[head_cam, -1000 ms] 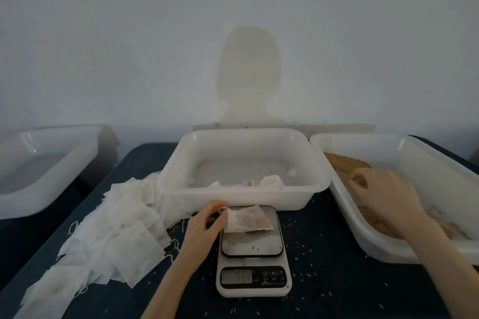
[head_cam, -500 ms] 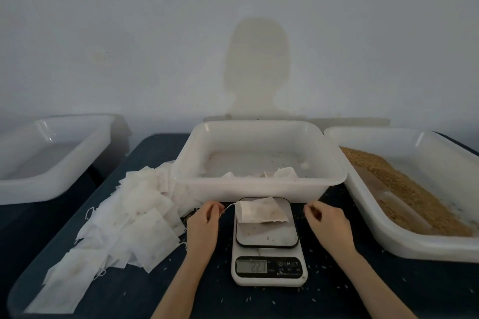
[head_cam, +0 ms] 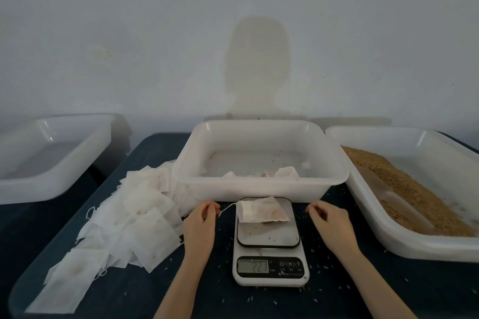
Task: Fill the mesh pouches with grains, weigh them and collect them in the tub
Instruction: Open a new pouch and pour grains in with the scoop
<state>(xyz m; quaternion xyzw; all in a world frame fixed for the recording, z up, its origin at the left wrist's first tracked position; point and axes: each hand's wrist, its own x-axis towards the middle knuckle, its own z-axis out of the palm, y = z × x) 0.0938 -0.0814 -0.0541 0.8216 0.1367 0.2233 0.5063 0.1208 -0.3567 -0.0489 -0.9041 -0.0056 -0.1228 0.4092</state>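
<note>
A filled mesh pouch (head_cam: 261, 212) lies on the plate of the white kitchen scale (head_cam: 269, 269), whose display shows digits. Its drawstring trails left and ends beside the fingertips of my left hand (head_cam: 201, 220), which rests on the table left of the scale with loosely curled fingers; no grip on the string shows. My right hand (head_cam: 330, 219) rests right of the scale, fingers loosely curled and holding nothing. Behind the scale stands the white collecting tub (head_cam: 259, 185) with a few filled pouches (head_cam: 285, 172) inside.
A white tub (head_cam: 414, 247) at the right holds brown grains (head_cam: 404, 184). A pile of empty pouches (head_cam: 134, 220) spreads over the dark table at the left. Another white tub (head_cam: 51, 189) stands off the table's left side. Loose grains dot the table around the scale.
My right hand came out of the grain tub and settled right of the scale. My left hand let go of the pouch and drew back to the scale's left.
</note>
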